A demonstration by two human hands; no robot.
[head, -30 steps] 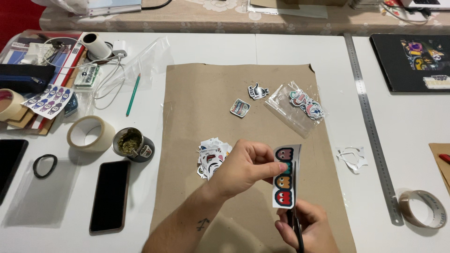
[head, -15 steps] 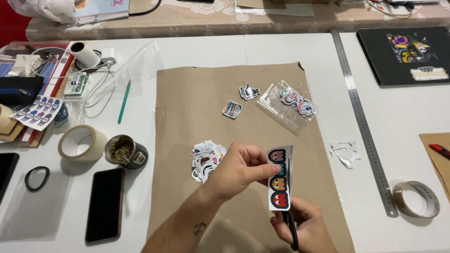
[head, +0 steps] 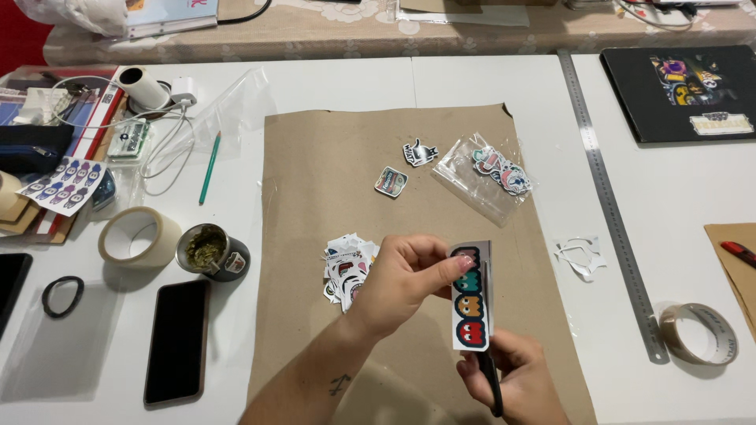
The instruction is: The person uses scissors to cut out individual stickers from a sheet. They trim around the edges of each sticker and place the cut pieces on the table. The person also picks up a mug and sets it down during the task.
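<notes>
Over the sheet of brown paper (head: 331, 236) that covers the middle of the white table (head: 378, 79), I hold a long strip of stickers (head: 471, 303) upright, its little ghost shapes stacked one above the other in pink, teal, orange and red. My left hand (head: 402, 279) is pinched shut on the top of the strip, thumb and fingertips clamped on its upper edge. My right hand (head: 516, 374) sits just below, closed around a dark-handled blade tool (head: 490, 370) whose thin metal part runs up along the strip's right edge. The two hands are close together but not touching each other.

Just left of my left hand a loose pile of stickers (head: 345, 264) lies on the paper. Farther up the paper lie a single square sticker (head: 391, 182), a black and white sticker (head: 419, 152) and a clear bag with more stickers (head: 492, 173) inside. Off the paper to the right lie a scrap of white backing (head: 579, 256), a long metal ruler (head: 610, 197) and a roll of brown tape (head: 697, 333). On the left side of the table stand a cup filled with green herb (head: 209, 252), a roll of pale tape (head: 138, 236), a dark phone (head: 177, 330), a black hair band (head: 61, 295) and a green pencil (head: 209, 167).
</notes>
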